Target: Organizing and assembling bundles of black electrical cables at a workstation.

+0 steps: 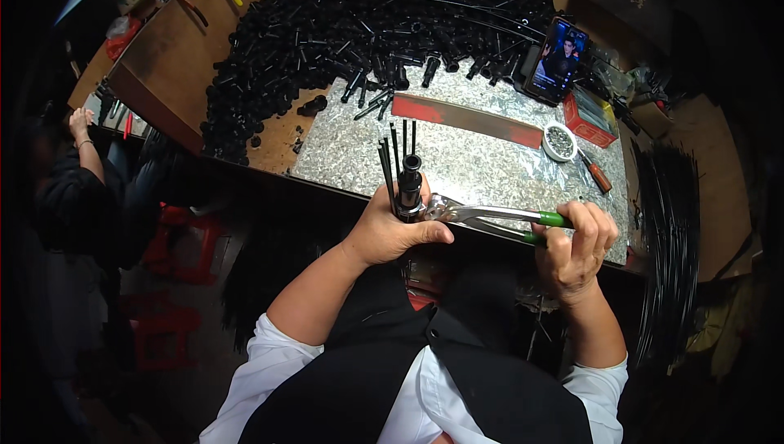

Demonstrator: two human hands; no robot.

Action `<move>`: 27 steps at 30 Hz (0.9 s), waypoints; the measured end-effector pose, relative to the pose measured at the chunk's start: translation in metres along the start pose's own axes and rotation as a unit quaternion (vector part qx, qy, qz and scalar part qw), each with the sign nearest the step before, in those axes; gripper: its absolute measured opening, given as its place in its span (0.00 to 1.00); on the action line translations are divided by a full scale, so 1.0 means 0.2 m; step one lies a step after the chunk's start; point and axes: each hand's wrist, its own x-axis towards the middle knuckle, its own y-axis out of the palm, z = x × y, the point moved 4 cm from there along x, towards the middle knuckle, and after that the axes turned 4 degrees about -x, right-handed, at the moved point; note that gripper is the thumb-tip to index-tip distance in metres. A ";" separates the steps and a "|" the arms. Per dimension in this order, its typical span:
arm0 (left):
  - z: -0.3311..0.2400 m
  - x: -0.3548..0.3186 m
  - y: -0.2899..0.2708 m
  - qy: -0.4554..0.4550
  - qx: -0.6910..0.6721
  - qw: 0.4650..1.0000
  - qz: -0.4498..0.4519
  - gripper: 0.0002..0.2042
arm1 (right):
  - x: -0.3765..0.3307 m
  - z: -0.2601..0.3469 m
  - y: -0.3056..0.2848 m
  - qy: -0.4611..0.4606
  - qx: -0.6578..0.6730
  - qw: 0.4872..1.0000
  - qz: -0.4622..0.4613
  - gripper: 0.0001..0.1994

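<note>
My left hand grips a black tube-shaped plastic part upright, with several thin black rods sticking up from the same fist. My right hand is closed round the green-tipped handles of metal pliers. The pliers' jaws meet the black part just above my left thumb. Both hands are at the near edge of a shiny galvanised metal sheet on the bench.
A big heap of black plastic parts covers the far bench. A phone leans at the back right, by a red box, a small round tin and a screwdriver. Another person is at the left.
</note>
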 end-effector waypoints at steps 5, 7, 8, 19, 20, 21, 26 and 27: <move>-0.03 0.00 0.02 -0.013 -0.005 1.000 0.004 0.23 | 0.01 0.01 -0.01 -0.009 -0.005 1.000 0.000 0.10; -0.04 0.00 0.03 -0.023 -0.043 0.999 0.002 0.22 | 0.01 0.01 -0.01 -0.014 0.000 1.000 -0.001 0.11; -0.05 -0.01 0.03 -0.022 -0.043 0.999 0.001 0.22 | 0.01 0.01 -0.02 -0.018 0.003 1.000 -0.002 0.12; 0.00 -0.07 0.00 0.017 -0.098 0.994 0.043 0.19 | -0.07 -0.02 -0.04 0.073 0.371 0.884 0.275 0.16; -0.02 -0.07 0.02 0.012 -0.092 0.994 0.049 0.19 | -0.09 -0.01 -0.03 0.137 0.432 0.828 0.330 0.16; -0.03 -0.07 0.01 0.033 -0.046 0.996 0.069 0.20 | -0.11 0.00 -0.03 0.198 0.488 0.762 0.377 0.15; -0.03 -0.08 0.09 -0.001 -0.108 0.984 0.142 0.31 | -0.26 0.10 -0.06 0.323 0.711 0.243 0.576 0.10; -0.04 -0.08 0.10 -0.016 -0.097 0.982 0.159 0.30 | -0.30 0.12 -0.08 0.325 0.726 0.146 0.588 0.11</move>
